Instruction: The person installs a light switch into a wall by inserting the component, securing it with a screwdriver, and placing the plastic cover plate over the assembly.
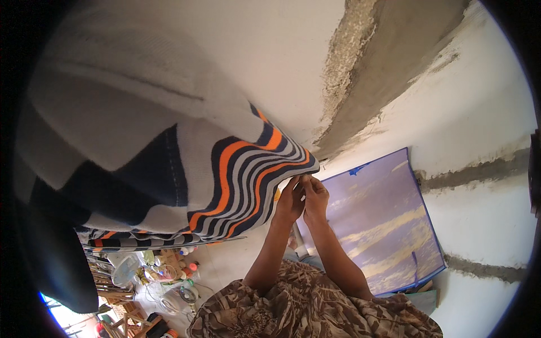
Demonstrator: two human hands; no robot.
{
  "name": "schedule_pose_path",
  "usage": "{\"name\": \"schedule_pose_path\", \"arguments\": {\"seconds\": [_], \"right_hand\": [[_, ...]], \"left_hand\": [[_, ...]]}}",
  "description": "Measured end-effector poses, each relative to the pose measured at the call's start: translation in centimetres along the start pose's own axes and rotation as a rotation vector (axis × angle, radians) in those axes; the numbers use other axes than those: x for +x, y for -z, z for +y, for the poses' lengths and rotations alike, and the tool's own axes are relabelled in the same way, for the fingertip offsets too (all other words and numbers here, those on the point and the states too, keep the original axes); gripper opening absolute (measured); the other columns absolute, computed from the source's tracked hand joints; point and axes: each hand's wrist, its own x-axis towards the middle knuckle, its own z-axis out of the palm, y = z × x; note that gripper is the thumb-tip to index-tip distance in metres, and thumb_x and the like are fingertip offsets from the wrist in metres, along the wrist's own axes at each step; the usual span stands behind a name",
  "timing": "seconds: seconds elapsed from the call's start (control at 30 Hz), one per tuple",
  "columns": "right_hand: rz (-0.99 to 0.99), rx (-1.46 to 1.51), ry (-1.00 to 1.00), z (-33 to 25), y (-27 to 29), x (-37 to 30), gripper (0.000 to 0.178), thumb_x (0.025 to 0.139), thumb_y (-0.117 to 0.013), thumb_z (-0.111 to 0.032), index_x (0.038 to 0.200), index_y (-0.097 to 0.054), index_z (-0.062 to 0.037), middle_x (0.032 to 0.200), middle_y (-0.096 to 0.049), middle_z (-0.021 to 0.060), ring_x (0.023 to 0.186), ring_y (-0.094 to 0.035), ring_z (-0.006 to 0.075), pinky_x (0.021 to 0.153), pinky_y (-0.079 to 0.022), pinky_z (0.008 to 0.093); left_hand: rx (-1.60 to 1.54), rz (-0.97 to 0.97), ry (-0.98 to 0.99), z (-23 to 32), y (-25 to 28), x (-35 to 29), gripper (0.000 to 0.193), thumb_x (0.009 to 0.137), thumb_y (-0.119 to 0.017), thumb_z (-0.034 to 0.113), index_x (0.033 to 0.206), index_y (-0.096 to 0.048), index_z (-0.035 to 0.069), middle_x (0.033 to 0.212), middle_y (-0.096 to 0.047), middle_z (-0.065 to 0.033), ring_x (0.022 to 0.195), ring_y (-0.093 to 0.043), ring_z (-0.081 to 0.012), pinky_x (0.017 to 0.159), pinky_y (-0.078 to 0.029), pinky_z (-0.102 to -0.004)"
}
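A large knit-looking cloth [253, 174] with wavy orange, navy and grey stripes spreads across the upper left of the head view. Its striped edge narrows to a corner just above my hands. My left hand [289, 201] has its fingers closed at the underside of that corner. Right beside it, my right hand [315, 197] pinches the same edge, with thumb and fingertips pressed together. The two hands nearly touch. A small pale bit shows between them, too small to name. The fingertips are partly hidden against the cloth.
A purple, cloud-patterned panel with a blue border [375, 225] stands low against the white wall [479, 214]. Rough grey cement bands [394, 62] run over the wall. Clutter of containers, wood pieces and a coiled hose [179, 298] covers the floor at lower left.
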Motion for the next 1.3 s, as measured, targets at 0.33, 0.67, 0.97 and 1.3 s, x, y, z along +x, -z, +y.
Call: {"name": "schedule_pose_path", "arguments": {"seconds": [0.33,0.67,0.97,1.3], "right_hand": [[0.063,-0.167,0.062,0.8,-0.3,0.2,0.022,0.097,-0.063,-0.020,0.091,-0.068,0.0003,0.074,-0.063,0.0003,0.061,-0.049,0.0052,0.055,-0.039,0.0224],[0.027,-0.419,0.364,0.2,-0.6,-0.3,0.023,0.095,-0.064,-0.019,0.088,-0.067,0.0026,0.068,-0.059,0.0000,0.061,-0.050,0.0056,0.054,-0.040,0.0246],[-0.053,-0.457,0.332,0.5,-0.7,0.2,0.030,0.101,-0.048,-0.021,0.085,-0.056,0.0030,0.070,-0.054,0.0085,0.068,-0.047,0.0147,0.063,-0.042,0.0319],[-0.141,-0.508,0.346,0.3,-0.4,0.6,0.029,0.102,-0.045,-0.019,0.086,-0.054,0.0041,0.072,-0.054,0.0174,0.067,-0.049,0.0216,0.064,-0.043,0.0368]], "left_hand": [[-0.067,0.018,0.051,0.7,1.5,1.3,0.036,0.093,-0.064,0.024,0.121,-0.057,0.003,0.122,-0.058,-0.0119,0.116,-0.054,-0.0242,0.102,-0.046,-0.0374],[-0.080,-0.066,0.076,0.9,0.4,0.4,0.021,0.097,-0.060,0.023,0.110,-0.061,0.007,0.104,-0.061,-0.0052,0.099,-0.058,-0.0181,0.089,-0.049,-0.0326],[-0.011,-0.039,0.013,1.2,0.6,0.5,0.026,0.097,-0.060,0.025,0.111,-0.063,0.004,0.102,-0.065,-0.0078,0.098,-0.062,-0.0201,0.089,-0.051,-0.0332],[-0.022,-0.050,0.038,1.3,-0.1,0.1,0.022,0.099,-0.056,0.025,0.110,-0.062,0.007,0.102,-0.063,-0.0038,0.096,-0.059,-0.0157,0.086,-0.049,-0.0295]]}}
